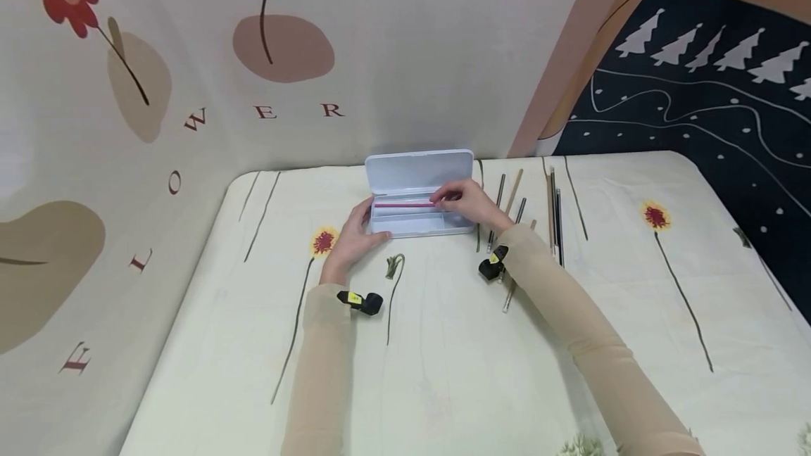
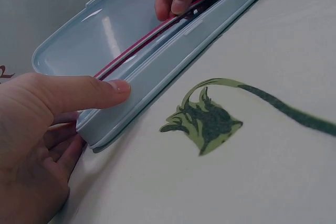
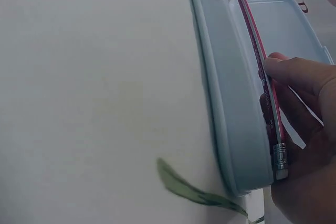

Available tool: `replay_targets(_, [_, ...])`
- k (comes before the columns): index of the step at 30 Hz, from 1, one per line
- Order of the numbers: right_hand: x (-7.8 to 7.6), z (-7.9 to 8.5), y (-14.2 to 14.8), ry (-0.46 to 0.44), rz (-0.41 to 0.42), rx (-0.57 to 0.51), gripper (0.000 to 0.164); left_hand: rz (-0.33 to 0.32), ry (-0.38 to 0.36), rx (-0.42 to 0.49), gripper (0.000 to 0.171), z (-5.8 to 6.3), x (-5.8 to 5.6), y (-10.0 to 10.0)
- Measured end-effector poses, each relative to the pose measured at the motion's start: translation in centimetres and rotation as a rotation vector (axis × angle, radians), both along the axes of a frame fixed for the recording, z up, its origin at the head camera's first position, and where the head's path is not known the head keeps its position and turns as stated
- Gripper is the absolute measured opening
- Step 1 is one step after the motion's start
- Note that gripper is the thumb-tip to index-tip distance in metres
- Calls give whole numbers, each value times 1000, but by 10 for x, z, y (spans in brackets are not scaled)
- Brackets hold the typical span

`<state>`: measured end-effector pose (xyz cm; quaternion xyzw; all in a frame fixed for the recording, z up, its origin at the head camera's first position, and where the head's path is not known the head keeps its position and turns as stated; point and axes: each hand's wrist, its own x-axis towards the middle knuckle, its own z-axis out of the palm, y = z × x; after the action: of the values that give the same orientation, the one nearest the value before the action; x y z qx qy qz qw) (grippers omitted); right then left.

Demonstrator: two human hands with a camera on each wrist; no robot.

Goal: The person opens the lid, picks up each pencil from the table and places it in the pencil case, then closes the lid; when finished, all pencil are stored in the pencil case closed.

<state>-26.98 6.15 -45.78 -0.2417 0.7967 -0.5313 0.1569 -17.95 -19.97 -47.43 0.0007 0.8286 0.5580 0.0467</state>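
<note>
- The left hand [image 1: 357,239] holds the left end of the light blue pencil case [image 1: 408,226]. Its grip is closed on the case, with the thumb on the front edge and the other fingers bent around the end.
- The right hand [image 1: 465,201] has its grip closed in a pinch on a pink pencil [image 1: 402,205], between the thumb and fingers.
- The pink pencil lies along the length of the case, over its back part. Its eraser [image 3: 282,173] is at the right end, near the right hand. I cannot tell if the pencil touches the bottom.
- The case sits on the surface [image 1: 443,371] with its lid [image 1: 418,171] up at the back. A thin divider runs inside it.
- More pencils lie on the surface to the right of the case. Some are dark pencils [image 1: 560,227] and some are wood-coloured pencils [image 1: 550,213]. The right sleeve [image 1: 589,329] hides parts of a few.
- A white cloth with flower pictures covers the surface. A green bud picture [image 2: 210,121] is just in front of the case.
- A pale wall hanging [image 1: 405,90] with red letters is behind.
</note>
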Motion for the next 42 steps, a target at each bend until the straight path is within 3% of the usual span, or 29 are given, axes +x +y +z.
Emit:
replay_targets(19, [3, -6, 1, 60, -46, -27, 17, 3, -17, -7, 86, -3, -1, 1])
replay_targets(28, [12, 3, 10, 86, -56, -74, 16, 9, -21, -13, 86, -2, -2, 1])
replay_targets(34, [32, 34, 17, 59, -66, -69, 20, 10, -30, -26, 85, -3, -3, 0])
replay_targets(42, [40, 37, 32, 69, -68, -67, 20, 10, -31, -14, 85, -2, -2, 0])
